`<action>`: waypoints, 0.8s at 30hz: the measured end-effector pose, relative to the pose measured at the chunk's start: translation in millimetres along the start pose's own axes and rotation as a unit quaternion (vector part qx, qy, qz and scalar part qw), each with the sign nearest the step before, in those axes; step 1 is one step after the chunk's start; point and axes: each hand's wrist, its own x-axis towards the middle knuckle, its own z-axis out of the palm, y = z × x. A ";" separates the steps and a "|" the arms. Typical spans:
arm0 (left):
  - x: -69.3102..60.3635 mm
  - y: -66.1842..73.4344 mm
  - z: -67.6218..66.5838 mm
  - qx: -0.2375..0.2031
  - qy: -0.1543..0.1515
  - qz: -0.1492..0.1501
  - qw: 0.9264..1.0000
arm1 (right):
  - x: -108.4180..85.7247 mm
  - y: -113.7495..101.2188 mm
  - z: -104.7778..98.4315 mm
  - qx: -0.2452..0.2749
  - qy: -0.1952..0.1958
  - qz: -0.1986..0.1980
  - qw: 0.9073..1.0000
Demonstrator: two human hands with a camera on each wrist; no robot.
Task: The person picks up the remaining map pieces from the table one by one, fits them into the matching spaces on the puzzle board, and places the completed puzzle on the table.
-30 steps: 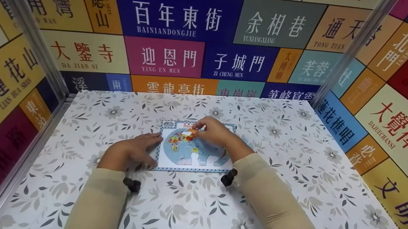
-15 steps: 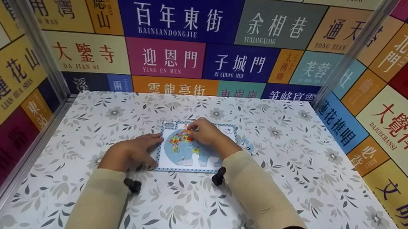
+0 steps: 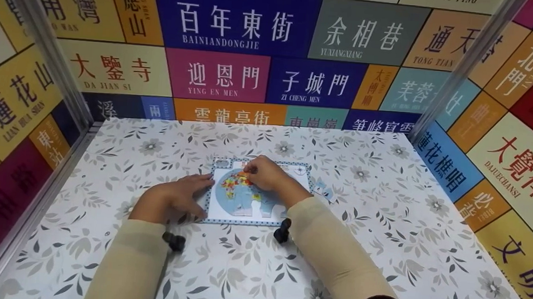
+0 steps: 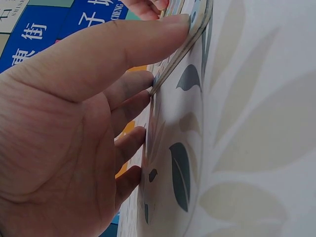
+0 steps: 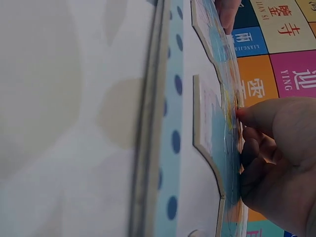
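So in the head view there was a flat rectangular cardboard world-map puzzle board with a dotted pale-blue border [image 3: 238, 222], lying on a white tablecloth printed with grey leaves [image 3: 220, 268]. The left hand [image 3: 174, 194] sat at its left edge with fingers fairly straight, not wrapped around anything; I'd guess that was to stop the board sliding. The right hand [image 3: 269, 175] reached over the far middle of the map, fingertips bent down on the orange-and-red bit. A few loose pale-blue cardboard pieces [image 3: 323, 192] lay just beside the board's right edge, probably parked there to be handy.

Left wrist view: thumb tip touching the board's edge, index fingertip by it farther along, other fingertips low near the cloth. Looked more like bracing than gripping.

Right wrist view: thumb tip at the map's surface, other fingers curled in. Couldn't tell if they were pinching a piece or just pressing one.
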 end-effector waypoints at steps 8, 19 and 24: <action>2.0 -1.4 0.9 -0.010 -0.002 -0.008 1.000 | 0.7 -0.2 -1.1 -0.006 0.005 0.005 1.000; 2.0 -4.0 1.2 -0.010 0.007 0.020 1.000 | 1.9 -2.8 0.6 0.007 0.009 0.033 0.999; 2.6 -3.4 0.7 -0.003 0.002 0.011 1.000 | 1.0 -2.5 0.3 0.004 0.009 0.030 1.000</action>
